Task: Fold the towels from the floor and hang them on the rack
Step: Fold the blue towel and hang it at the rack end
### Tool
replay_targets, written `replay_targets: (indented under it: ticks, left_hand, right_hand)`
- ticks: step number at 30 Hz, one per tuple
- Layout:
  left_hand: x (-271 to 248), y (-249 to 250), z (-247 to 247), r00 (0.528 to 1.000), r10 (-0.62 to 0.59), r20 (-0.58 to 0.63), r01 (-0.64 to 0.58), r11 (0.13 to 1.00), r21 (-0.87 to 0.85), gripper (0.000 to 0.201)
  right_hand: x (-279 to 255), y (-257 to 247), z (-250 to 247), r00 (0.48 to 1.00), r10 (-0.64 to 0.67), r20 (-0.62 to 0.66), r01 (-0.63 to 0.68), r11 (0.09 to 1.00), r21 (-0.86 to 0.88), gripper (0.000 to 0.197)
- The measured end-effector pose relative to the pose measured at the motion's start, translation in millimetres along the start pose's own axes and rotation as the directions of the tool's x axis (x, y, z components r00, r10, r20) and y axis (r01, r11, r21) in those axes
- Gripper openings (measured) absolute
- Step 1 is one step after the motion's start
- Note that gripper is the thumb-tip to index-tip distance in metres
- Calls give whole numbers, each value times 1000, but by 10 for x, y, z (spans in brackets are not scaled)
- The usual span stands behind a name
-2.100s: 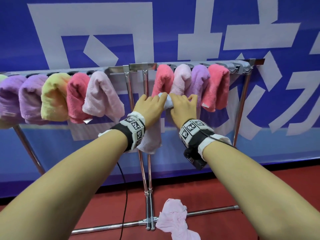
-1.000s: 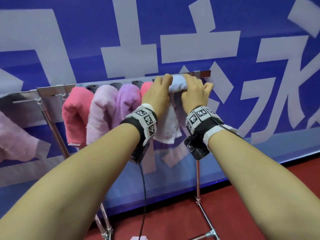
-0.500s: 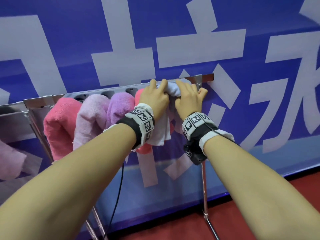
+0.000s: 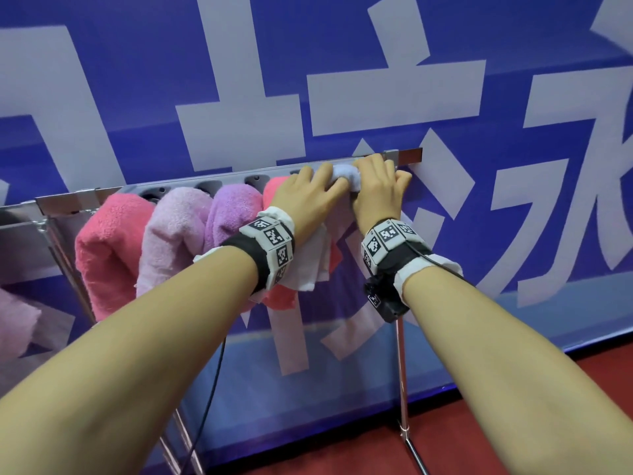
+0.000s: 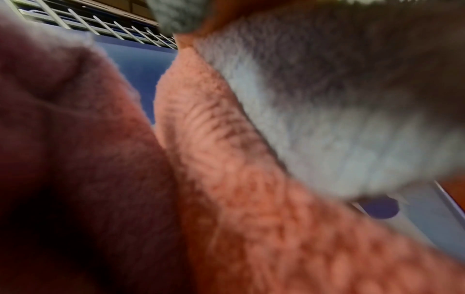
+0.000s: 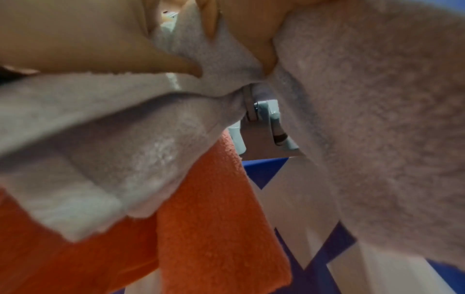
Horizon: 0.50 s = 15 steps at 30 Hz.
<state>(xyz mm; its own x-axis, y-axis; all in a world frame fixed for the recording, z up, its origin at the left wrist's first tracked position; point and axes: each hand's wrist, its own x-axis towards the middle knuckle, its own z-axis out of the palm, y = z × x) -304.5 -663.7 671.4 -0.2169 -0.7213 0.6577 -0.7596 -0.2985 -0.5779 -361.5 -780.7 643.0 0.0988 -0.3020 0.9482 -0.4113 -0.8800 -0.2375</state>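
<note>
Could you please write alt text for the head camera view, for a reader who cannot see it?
Both hands, left hand and right hand, grip a pale towel draped over the right end of a metal rack. To its left hang coral, purple, light pink and pink towels, against a blue banner with large white characters.

Left hand (image 4: 308,197) and right hand (image 4: 378,193) grip a white towel (image 4: 346,174) over the rack (image 4: 407,156).

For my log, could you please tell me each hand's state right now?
Left hand: grips the pale white terry towel.
Right hand: grips the same towel.
</note>
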Motion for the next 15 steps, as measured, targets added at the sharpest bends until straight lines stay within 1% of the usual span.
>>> replay_targets:
  ticks: [1, 3, 4, 6, 8, 9, 10, 11, 12, 13, 14, 15]
  left_hand:
    - [51, 16, -48, 1000, -17, 14, 17, 1000, -2, 22]
    - [146, 5, -74, 998, -61, 0, 61, 997, -39, 24]
    - [200, -6, -82, 997, -79, -25, 78, 996, -47, 24]
    - [299, -22, -102, 993, -115, 17, 116, 993, -30, 26]
    - [376, -25, -86, 986, -138, 89, 136, 990, 29, 19]
    - [386, -16, -73, 974, -164, 153, 163, 986, 22, 23]
    - [355, -4, -1, 970, -171, 175, 169, 985, 29, 31]
    - [309, 22, 43, 965, -182, 187, 181, 983, 19, 35]
    - [249, 54, 133, 972, -183, 149, 183, 983, 13, 34]
    - [208, 95, 148, 966, -198, 166, 202, 979, -6, 28]
    - [161, 119, 171, 967, -207, 149, 211, 978, -10, 22]
    - [122, 125, 198, 958, -231, 171, 239, 971, -29, 26]
  right_hand:
    - [24, 2, 23, 1000, -9, -4, 9, 1000, -24, 35]
    - [68, 2, 34, 1000, -15, -5, 15, 999, -42, 39]
    - [89, 2, 49, 1000, -20, -6, 20, 999, -35, 39]
    - [119, -10, 70, 999, -35, -8, 34, 999, -27, 37]
    - [104, -12, 119, 999, -43, 1, 43, 999, -30, 33]
    - [69, 5, 153, 999, -46, 14, 46, 999, -18, 31]
    - [17, 35, 193, 998, -50, 22, 50, 999, 6, 30]
    - [-44, 68, 231, 998, -47, 39, 46, 998, 38, 31]
    - [-106, 97, 253, 997, -35, 66, 30, 998, 63, 34]
    - [-157, 121, 253, 996, -12, 94, 5, 997, 82, 37]
    - [-199, 134, 256, 993, 14, 119, -25, 995, 97, 40]
    - [-231, 129, 243, 986, 43, 159, -60, 993, 106, 41]
